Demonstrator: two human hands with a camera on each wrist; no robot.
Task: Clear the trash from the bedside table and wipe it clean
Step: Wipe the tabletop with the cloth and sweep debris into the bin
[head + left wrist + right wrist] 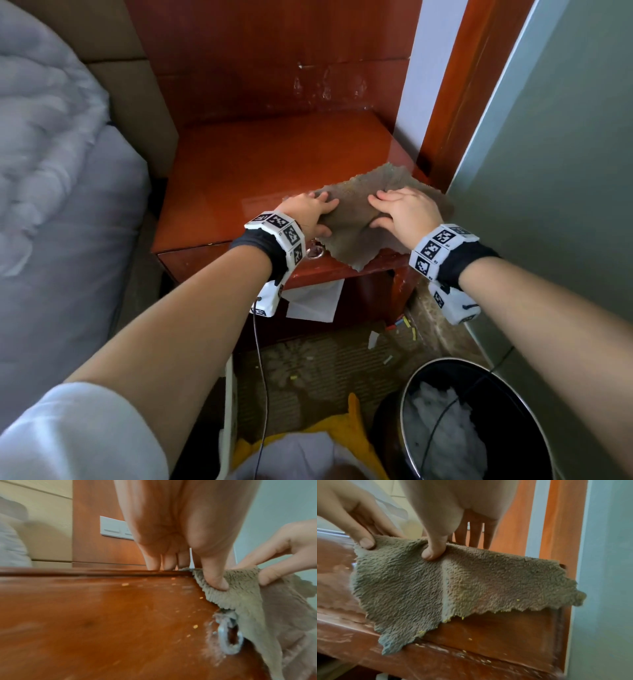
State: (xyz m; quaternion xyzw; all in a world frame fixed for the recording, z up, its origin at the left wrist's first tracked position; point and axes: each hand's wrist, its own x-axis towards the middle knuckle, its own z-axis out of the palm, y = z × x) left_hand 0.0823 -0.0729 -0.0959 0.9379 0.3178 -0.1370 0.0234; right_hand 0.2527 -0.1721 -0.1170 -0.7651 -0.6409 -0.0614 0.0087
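Observation:
The red-brown bedside table [260, 164] has a grey-brown fleecy cloth [352, 233] on its front right corner, with one flap hanging over the drawer front. My left hand [317, 216] holds the cloth's left side, fingers on top and thumb on the hanging part. My right hand [390, 212] holds the middle the same way. In the left wrist view the left hand [192, 574] pinches the cloth [248, 601] at the table edge. The right wrist view has the right hand [453, 547] pinching a raised fold of cloth [471, 585]. Yellow crumbs [470, 639] speckle the drawer front.
A black bin [411, 387] with crumpled white paper stands on the floor at lower right. Paper scraps [407, 329] lie on the carpet. White paper [311, 298] sits on the shelf under the drawer. The bed [51, 171] is close on the left, a wall [565, 171] on the right.

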